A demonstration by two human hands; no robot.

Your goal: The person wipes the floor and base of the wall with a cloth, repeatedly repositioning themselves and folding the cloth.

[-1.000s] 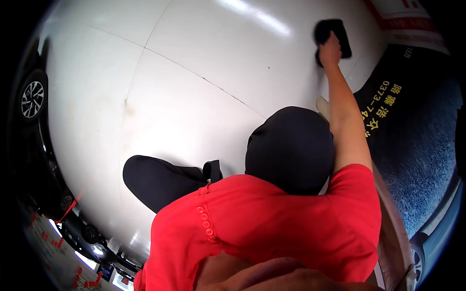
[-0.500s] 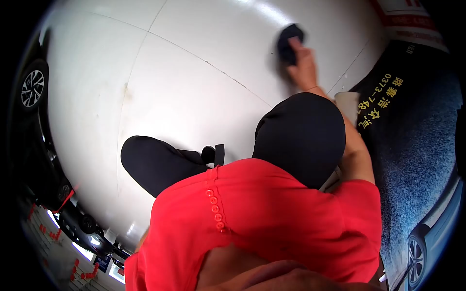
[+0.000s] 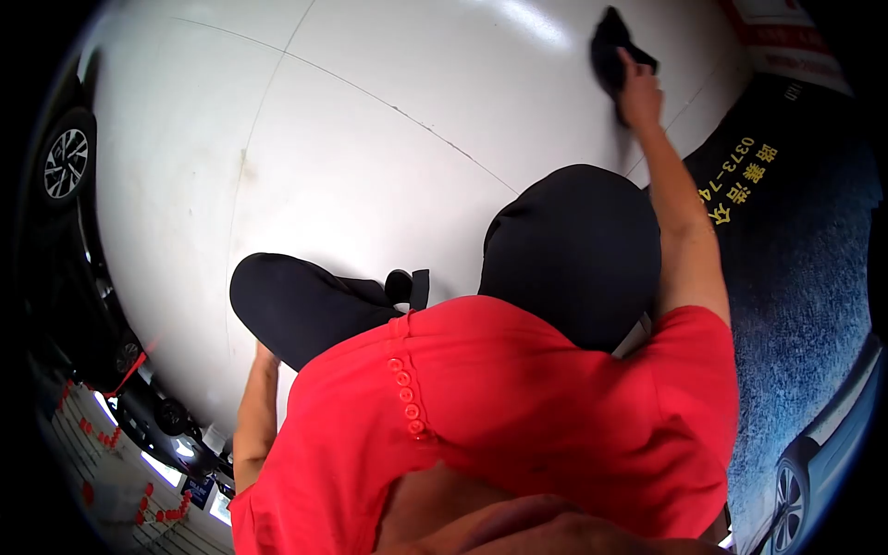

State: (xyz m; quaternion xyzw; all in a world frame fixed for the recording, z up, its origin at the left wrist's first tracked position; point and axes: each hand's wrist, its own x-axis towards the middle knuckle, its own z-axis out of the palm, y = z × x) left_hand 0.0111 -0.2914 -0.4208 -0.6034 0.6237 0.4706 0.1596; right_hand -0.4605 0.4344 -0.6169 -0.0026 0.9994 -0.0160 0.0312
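Note:
My right hand [image 3: 640, 97] is stretched far forward at the upper right, its fingers closed on a black cloth [image 3: 610, 54] against the pale tiled floor [image 3: 370, 176]. The cloth is slightly blurred. My left arm [image 3: 256, 412] hangs down beside my left knee [image 3: 287, 301], and its hand is hidden behind the dark trouser leg. My right knee [image 3: 573, 250] is bent, close to my right forearm.
A dark and blue printed banner [image 3: 805, 250] with yellow characters lies along the right side. Red and white signage [image 3: 782, 37] shows at the top right corner. At the left edge stand dark cars, one with a silver wheel [image 3: 67, 164].
Since half a second ago my right hand has moved forward and to the right with the black cloth, and the arm has straightened. My left forearm has come into view at the lower left.

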